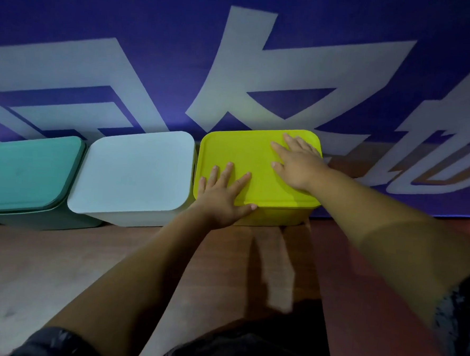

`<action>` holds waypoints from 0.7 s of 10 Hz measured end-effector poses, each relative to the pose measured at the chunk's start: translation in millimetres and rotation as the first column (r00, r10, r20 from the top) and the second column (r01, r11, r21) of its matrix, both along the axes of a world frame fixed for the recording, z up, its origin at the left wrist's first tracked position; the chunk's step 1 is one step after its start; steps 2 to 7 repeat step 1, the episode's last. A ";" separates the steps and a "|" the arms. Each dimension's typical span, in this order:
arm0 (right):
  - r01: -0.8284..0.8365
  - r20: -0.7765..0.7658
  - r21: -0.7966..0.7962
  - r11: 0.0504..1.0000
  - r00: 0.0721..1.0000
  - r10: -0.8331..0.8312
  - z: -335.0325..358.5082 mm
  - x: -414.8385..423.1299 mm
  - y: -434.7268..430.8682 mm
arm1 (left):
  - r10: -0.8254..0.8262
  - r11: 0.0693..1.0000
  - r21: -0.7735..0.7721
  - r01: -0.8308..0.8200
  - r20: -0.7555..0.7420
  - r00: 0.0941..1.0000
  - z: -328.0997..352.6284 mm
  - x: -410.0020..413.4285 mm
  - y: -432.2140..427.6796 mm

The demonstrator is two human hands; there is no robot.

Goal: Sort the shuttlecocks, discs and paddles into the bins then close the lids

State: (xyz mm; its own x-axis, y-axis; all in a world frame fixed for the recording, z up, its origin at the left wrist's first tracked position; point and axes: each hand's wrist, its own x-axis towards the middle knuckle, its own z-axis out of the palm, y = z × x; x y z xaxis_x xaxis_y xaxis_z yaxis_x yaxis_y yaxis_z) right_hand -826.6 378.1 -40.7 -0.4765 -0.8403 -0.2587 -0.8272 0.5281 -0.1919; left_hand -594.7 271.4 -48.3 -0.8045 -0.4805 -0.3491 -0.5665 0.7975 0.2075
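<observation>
On the wooden desk [58, 263], at the right end of a three-bin row, the yellow bin [272, 217] is sitting with its bright yellow lid [246, 153] lying flat on top. The left hand [224, 196] and the right hand [298, 165] are pressing on that lid, fingers straight and spread, gripping nothing. The white bin [135, 171] and the teal bin [28, 170] are standing lidded beside it.

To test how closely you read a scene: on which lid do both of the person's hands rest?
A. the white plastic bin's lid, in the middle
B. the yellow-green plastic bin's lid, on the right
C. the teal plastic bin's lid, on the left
B: the left hand and the right hand both lie flat, fingers straight, on the square yellow-green plastic lid.
</observation>
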 end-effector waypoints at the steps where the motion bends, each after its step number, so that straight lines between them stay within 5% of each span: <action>1: -0.022 0.100 0.021 1.000 0.995 0.020 17.0 1.8 19.8 | 0.091 0.987 0.139 -0.076 -0.105 0.990 21.5 3.1 -8.5; 7: -0.022 0.100 0.021 1.000 0.995 0.020 17.0 1.8 19.8 | 0.091 0.987 0.139 -0.076 -0.105 0.990 21.5 3.1 -8.5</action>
